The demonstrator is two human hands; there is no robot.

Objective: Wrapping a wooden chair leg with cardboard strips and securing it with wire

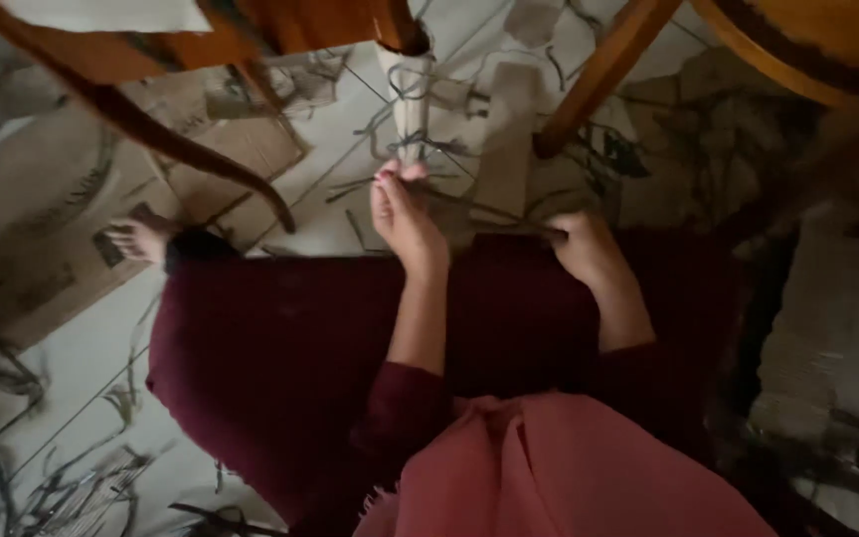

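Observation:
I am seated, looking down over my dark maroon skirt (280, 348) and a pink cloth (549, 467). My left hand (405, 214) is raised in front of me, fingertips pinched on a thin dark strip (429, 194) that runs across to my right hand (581, 244). My right hand is closed on the other end of that strip, just past my knee. A pale bundle wrapped with dark strips (412, 109) stands on the floor just beyond my left hand. The view is blurred.
Wooden chair legs (599, 75) and a curved dark wooden frame (151, 129) stand close ahead. Flattened cardboard (62, 219) and scattered dark strips (72, 487) lie on the pale tiled floor. My bare foot (141, 239) shows at left. A pale woven mass (817, 338) sits at right.

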